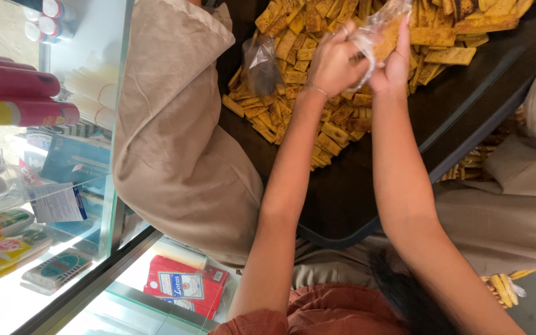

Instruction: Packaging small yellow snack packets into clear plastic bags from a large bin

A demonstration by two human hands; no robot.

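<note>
A heap of yellow-brown rectangular snack pieces lies on a dark tray. Above the heap, both my hands hold one clear plastic bag with some of these pieces inside. My left hand, with a thin bracelet at the wrist, grips the bag's left side. My right hand pinches its right side. A second, crumpled clear bag rests on the heap, just left of my left hand.
A beige cloth hangs left of the tray, and more beige fabric lies to the right. A glass display case at far left holds tubes and packets. A red box lies below it.
</note>
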